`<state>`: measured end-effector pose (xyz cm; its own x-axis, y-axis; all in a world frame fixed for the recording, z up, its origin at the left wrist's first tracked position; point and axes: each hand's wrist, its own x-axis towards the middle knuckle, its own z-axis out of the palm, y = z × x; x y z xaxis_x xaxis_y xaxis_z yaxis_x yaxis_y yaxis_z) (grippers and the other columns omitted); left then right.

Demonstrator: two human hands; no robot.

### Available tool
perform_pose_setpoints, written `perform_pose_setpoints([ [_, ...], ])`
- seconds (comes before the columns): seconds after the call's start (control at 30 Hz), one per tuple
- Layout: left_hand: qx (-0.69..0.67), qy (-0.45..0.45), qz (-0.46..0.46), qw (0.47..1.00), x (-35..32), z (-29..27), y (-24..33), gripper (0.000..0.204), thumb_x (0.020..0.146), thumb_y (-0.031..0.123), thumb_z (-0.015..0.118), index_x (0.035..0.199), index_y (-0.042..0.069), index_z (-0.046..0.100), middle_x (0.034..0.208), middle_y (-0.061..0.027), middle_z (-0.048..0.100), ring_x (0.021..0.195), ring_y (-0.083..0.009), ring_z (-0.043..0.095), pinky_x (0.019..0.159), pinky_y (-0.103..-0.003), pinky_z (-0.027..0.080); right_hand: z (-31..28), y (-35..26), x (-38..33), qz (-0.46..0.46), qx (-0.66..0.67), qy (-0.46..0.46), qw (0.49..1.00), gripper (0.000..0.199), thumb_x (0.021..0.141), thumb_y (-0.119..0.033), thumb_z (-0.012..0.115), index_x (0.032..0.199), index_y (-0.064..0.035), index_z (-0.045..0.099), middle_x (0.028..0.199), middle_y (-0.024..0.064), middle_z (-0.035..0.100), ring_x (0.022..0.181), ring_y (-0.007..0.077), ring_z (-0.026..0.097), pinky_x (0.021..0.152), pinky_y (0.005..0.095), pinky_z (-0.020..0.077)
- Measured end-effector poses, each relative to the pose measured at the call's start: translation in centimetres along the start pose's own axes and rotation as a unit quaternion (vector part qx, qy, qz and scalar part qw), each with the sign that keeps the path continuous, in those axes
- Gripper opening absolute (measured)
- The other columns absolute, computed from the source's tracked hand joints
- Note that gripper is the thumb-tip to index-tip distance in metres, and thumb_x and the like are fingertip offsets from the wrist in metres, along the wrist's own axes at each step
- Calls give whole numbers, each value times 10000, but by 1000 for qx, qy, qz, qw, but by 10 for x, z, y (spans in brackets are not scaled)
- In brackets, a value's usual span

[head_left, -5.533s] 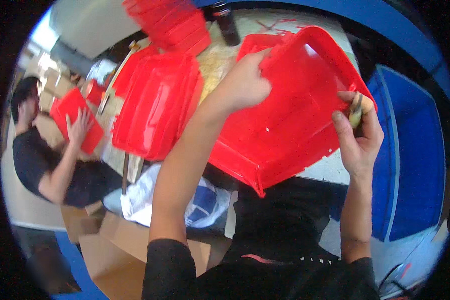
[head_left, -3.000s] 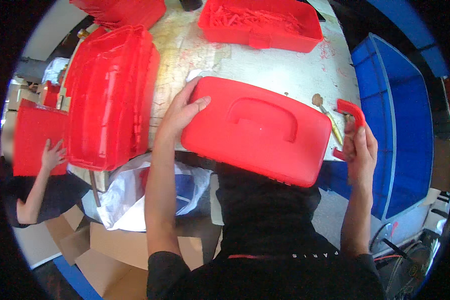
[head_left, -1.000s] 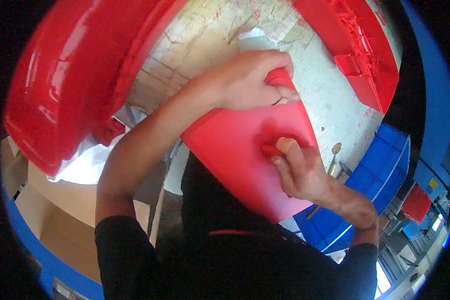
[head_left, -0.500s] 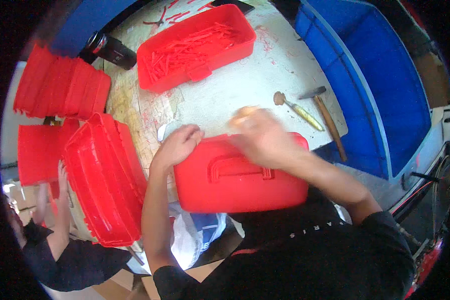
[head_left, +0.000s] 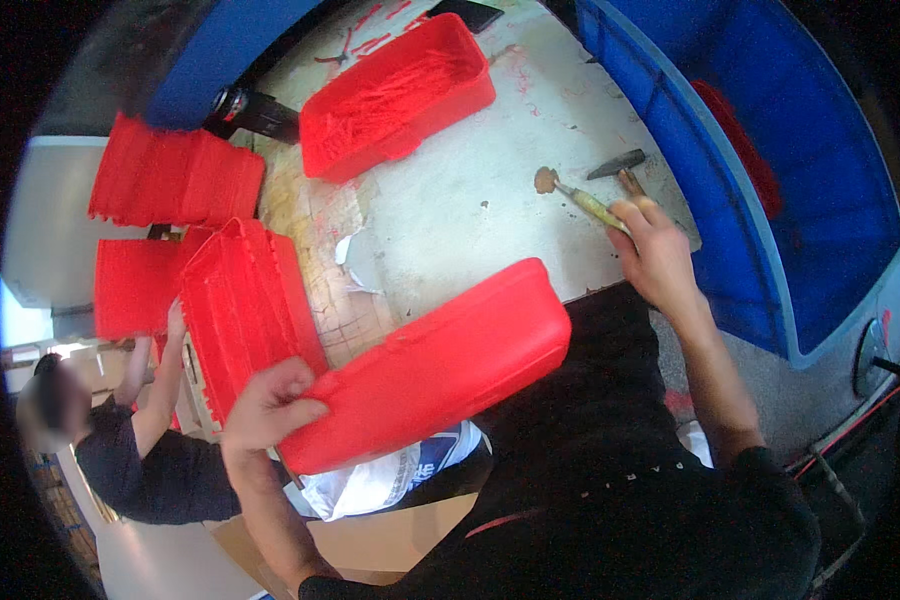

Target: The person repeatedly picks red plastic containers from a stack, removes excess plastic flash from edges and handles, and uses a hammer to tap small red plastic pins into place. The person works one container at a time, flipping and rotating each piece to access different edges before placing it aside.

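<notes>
Red plastic case is lying slantwise across the near edge of the surface, just before the person's body, its right end pointing away. Left hand is gripping its left end, thumb on the near face and fingers bending over the upper edge; this one-handed hold is probably steadying the case while leaving the other hand free. Right hand, fingers curled, is lying over the hammer handle, just beside the handle of the yellow-handled tool; whether it is closing on either, cannot tell. Both tools are lying by the right edge, presumably for easy reach on that side. Bin is standing farther back, holding red strips, probably to keep scraps together. Stack of red shells is leaning on the left, nested likely to save room. Blue crate is standing at the right, a red piece showing inside. Not resolved: the right hand is covering most of the hammer handle; the case's underside is facing out of sight, so its contact with the surface is uncertain; left fingertips are blurring; the white bag is partly hiding under the case; a co-worker is working at far left, hands partly concealed by shells.
</notes>
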<state>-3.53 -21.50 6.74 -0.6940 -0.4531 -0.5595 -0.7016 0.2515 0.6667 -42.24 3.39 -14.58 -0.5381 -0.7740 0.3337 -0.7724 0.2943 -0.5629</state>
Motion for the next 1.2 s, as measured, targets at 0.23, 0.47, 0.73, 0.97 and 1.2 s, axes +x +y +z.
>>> perform_pose_setpoints([
  [0.23, -299, 271, 100, 910, -15, 21, -44, 337, 913, 224, 671, 1177, 24, 611, 1053, -33, 678, 930, -129, 648, 817, -285, 515, 46, 15, 33, -5, -84, -83, 993, 157, 909, -86, 548, 1057, -36, 554, 1071, 175, 570, 997, 360, 611, 809, 449, 523],
  [0.47, -548, 276, 132, 779, 40, 150, -56, 700, 884, 361, 716, 1425, 14, 438, 1382, -100, 559, 1264, -248, 543, 1082, -406, 420, -7, -38, -2, 231, 401, -122, 878, 237, 1038, -218, 478, 1099, -40, 622, 752, -9, 538, 620, 69, 481, 594, 251, 412],
  [0.73, -622, 144, 57, 768, 32, 182, -9, 716, 819, 198, 791, 1418, 17, 444, 1336, -108, 590, 1199, -255, 590, 1021, -411, 478, 9, -103, 7, 45, 302, -194, 933, 197, 1023, -130, 474, 1022, 2, 621, 744, 78, 560, 675, 169, 559, 651, 313, 467],
  [0.97, -609, 156, -8, 777, 35, 188, 1, 519, 876, 154, 704, 1327, -17, 512, 1261, -140, 627, 1126, -265, 625, 975, -414, 500, 28, -125, 34, 85, 267, -235, 931, 245, 987, -201, 580, 905, 26, 616, 776, 199, 589, 707, 365, 612, 647, 429, 481],
  [1.2, -650, 191, 26, 735, 39, 187, -5, 658, 873, 220, 680, 1424, -14, 409, 1345, -180, 569, 1207, -336, 581, 1036, -464, 470, 36, -119, 25, 85, 316, -286, 901, 296, 1048, -240, 485, 954, 11, 612, 780, 90, 601, 728, 178, 594, 690, 318, 489],
])
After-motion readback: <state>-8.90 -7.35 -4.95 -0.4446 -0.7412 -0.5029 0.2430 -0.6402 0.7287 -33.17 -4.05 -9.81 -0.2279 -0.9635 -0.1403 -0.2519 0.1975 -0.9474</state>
